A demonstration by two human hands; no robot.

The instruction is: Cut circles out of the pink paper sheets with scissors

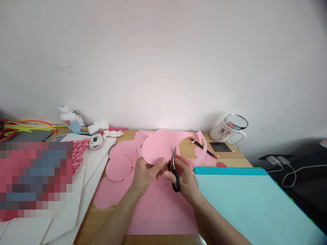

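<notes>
My left hand (150, 172) pinches the lower edge of a pink paper circle (157, 148), held up over the desk. Black-handled scissors (176, 178) are in my right hand (185, 175), with the blades pointing up beside the circle's right edge. A pink paper offcut (203, 149) with a large round opening extends to the right, just behind my right hand. Below both hands lies a pink sheet (163, 217) with faint curved pencil lines. Several cut circles, one being a pink disc (119, 167), overlap on the left.
A white mug (223, 131) stands at the back right, near a black pencil (205, 149) and a dark card (220, 147). Blue sheets (245, 200) cover the right side. White boards (68, 211), a bottle (73, 119) and a small white device (96, 141) are on the left.
</notes>
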